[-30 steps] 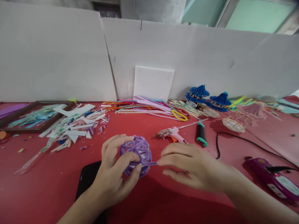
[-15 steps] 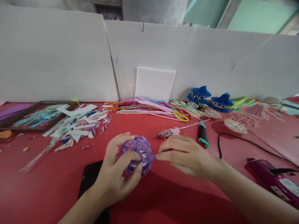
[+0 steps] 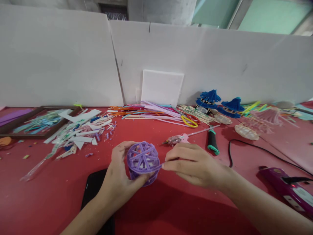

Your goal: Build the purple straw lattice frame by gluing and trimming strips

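Observation:
A small round openwork basket of purple pipe cleaners [image 3: 143, 157], with crossing spokes on the face towards me, is held just above the red table. My left hand [image 3: 119, 173] wraps round its left side, with the thumb along the lower rim. My right hand [image 3: 190, 164] pinches the loose end of a purple pipe cleaner [image 3: 158, 166] that sticks out from the basket's right edge. Behind the right hand lies a hot glue gun [image 3: 174, 139] with a glue stick in its back. A black phone [image 3: 94, 186] lies partly under my left forearm.
Bundled pipe cleaners [image 3: 151, 112] and yellow-handled scissors [image 3: 189, 121] lie at the back. A green-and-black cutter [image 3: 212, 142] is right of the glue gun. Foam scraps [image 3: 83, 133] pile up left. Blue-roofed models [image 3: 231, 107] and a purple power strip [image 3: 286, 187] with a black cord stand right.
The basket has tipped so its spoked face shows more fully. My left fingers have moved off that face to its side, leaving the thumb at the rim. My right hand keeps its pinch.

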A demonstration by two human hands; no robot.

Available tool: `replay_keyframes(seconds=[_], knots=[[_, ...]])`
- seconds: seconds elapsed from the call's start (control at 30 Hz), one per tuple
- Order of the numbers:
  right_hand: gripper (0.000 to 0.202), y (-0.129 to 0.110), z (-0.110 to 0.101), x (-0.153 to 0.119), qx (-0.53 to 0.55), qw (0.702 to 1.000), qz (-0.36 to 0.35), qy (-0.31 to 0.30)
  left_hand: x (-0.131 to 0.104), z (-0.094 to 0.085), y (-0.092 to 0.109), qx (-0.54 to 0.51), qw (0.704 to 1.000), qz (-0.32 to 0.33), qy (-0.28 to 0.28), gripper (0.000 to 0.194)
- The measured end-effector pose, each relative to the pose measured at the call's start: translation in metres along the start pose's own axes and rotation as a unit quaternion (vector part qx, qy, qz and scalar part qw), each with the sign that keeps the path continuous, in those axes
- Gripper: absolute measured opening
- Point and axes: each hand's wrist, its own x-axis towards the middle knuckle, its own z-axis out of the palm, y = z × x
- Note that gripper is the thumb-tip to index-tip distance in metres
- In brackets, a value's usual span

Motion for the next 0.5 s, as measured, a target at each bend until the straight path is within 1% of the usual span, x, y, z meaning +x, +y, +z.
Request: replay_keyframes(seconds=[0.13, 0.23, 0.3, 0.4, 0.43, 0.5], knots=[[0.030, -0.0038, -0.0017, 0.0012, -0.035, 0.999, 0.010, -0.006, 0.0029, -0.0040, 0.0007, 0.048, 0.997, 0.053, 0.005, 0.064], [0.033, -0.0058, -0.0011, 0.0014, -0.064, 0.998, 0.019, -0.009, 0.0046, -0.0065, 0.0014, 0.066, 0.995, 0.081, -0.006, 0.065], [0.034, -0.0062, 0.0002, 0.0016, -0.072, 0.997, 0.018, -0.001, 0.0042, -0.0061, 0.0016, 0.035, 0.997, 0.069, -0.021, 0.066], [0.035, -0.0061, 0.0023, 0.0018, -0.068, 0.998, 0.015, 0.007, 0.0009, -0.0020, 0.0005, -0.052, 0.998, 0.010, -0.039, 0.077], [0.034, -0.0061, 0.0027, 0.0016, -0.064, 0.998, 0.015, 0.007, -0.0006, -0.0003, -0.0004, -0.065, 0.997, -0.004, -0.037, 0.083], [0.034, -0.0065, 0.0031, 0.0011, -0.059, 0.998, 0.016, 0.007, -0.0034, 0.0026, -0.0027, -0.040, 0.999, -0.011, -0.024, 0.087]])
